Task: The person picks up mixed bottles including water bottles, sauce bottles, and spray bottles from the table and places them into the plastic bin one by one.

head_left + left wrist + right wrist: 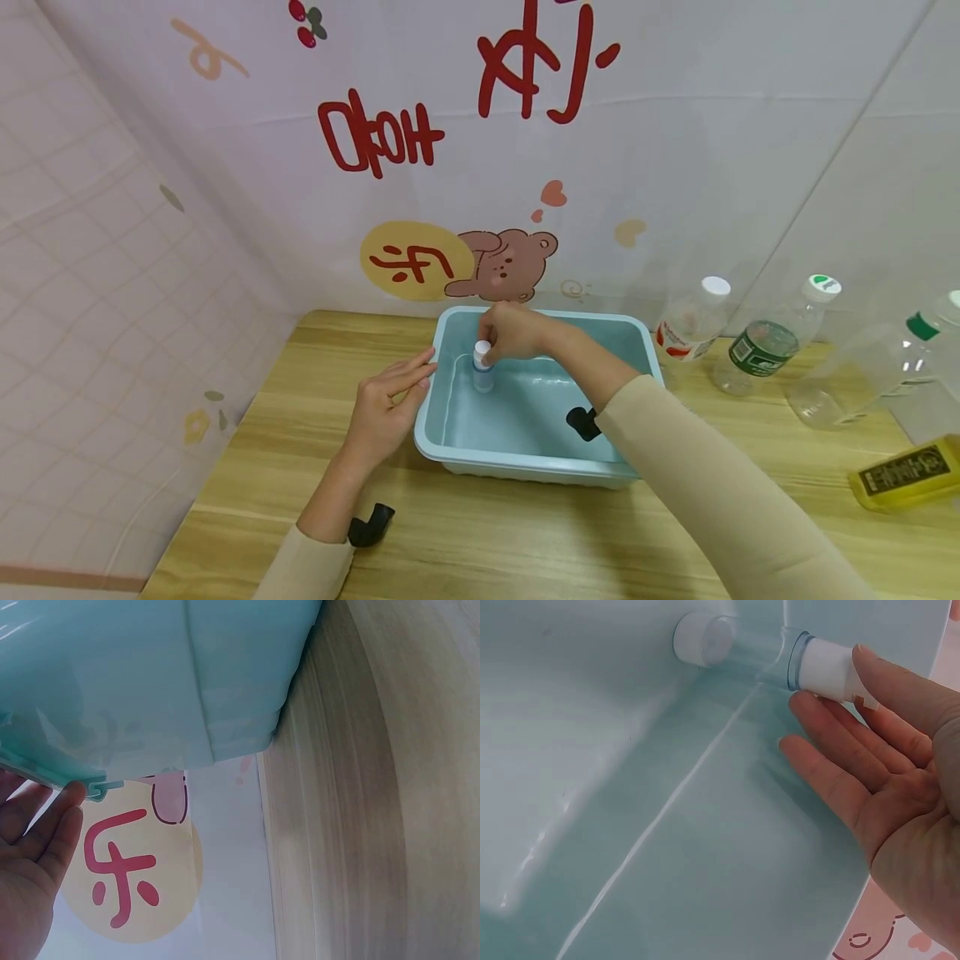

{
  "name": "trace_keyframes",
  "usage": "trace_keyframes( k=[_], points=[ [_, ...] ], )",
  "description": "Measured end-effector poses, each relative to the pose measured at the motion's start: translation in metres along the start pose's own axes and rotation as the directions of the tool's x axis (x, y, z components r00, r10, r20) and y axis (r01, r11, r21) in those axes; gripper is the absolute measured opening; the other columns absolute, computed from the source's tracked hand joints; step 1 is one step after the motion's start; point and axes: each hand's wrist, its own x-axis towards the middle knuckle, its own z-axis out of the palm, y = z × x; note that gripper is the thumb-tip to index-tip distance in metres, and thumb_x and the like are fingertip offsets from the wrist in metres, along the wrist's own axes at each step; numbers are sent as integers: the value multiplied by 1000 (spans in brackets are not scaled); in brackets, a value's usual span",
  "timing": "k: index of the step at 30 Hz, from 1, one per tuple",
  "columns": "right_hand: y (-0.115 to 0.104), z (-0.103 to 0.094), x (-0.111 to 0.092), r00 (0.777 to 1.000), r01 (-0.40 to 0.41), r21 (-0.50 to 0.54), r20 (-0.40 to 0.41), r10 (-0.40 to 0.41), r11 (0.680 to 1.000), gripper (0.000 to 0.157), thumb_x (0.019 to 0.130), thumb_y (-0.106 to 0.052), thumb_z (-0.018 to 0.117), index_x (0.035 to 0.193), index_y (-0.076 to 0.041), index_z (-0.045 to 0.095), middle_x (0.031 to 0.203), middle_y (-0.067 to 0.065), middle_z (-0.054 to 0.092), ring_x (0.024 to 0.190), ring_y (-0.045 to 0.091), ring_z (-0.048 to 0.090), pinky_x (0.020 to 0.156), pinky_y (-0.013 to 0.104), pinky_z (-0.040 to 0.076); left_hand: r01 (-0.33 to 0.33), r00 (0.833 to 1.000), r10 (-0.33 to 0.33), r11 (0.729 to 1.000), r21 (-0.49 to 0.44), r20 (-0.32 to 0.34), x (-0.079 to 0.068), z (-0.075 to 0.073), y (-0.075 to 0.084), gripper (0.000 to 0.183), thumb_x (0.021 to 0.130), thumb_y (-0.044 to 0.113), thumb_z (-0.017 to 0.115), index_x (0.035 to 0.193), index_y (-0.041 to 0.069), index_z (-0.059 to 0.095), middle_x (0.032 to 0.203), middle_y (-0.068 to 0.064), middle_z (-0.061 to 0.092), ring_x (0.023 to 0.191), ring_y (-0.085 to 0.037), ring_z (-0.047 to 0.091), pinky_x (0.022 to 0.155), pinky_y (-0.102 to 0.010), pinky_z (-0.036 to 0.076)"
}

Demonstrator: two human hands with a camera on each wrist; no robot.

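A light blue plastic basin (528, 461) stands on the wooden table. Inside, near its left end, is a small clear bottle (483, 381) with a white cap (482, 348), upright or nearly so. My right hand (517, 329) reaches over the basin and pinches the cap between thumb and fingers; in the right wrist view the thumb (900, 682) lies on one side of the cap. With fairly straight fingers, my left hand (386, 408) touches the basin's left rim; the left wrist view shows its fingertips (71, 796) at the rim edge.
Right of the basin stand several clear empty bottles: one with a red-and-white label (682, 337), one with a green label (763, 348), and a larger one (855, 383). A bottle of yellow liquid (903, 475) is at the right edge. A printed cloth wall (675, 167) rises behind the table.
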Motion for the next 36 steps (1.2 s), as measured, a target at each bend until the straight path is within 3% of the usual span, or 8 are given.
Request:
trace_keyframes(
  k=[20, 27, 36],
  points=[
    [-10, -19, -21, 1000, 2, -28, -9, -2, 1000, 28, 79, -16, 77, 103, -6, 68, 88, -1, 66, 85, 15, 61, 74, 26, 52, 21, 1000, -21, 1000, 7, -4, -1, 0, 1, 25, 89, 2, 62, 112, 2, 69, 126, -4, 60, 115, -19, 57, 94, -32, 47],
    [-21, -30, -39, 1000, 29, -53, -9, -29, 998, 29, 80, -19, 76, 105, -7, 67, 89, -1, 66, 84, 14, 61, 73, 27, 52, 22, 1000, -22, 1000, 5, -14, -3, -1, 0, 25, 88, 1, 63, 112, 1, 69, 125, -4, 61, 115, -22, 58, 94, -31, 47],
    [-25, -43, -73, 996, 37, -95, -83, -45, 995, 31, 83, -29, 73, 109, -13, 66, 97, -4, 65, 89, 11, 61, 75, 28, 52, 32, 999, -32, 999, 2, -2, -1, 0, 2, 25, 89, 3, 62, 113, 2, 69, 126, -2, 60, 116, -20, 57, 95, -33, 46]
  ],
)
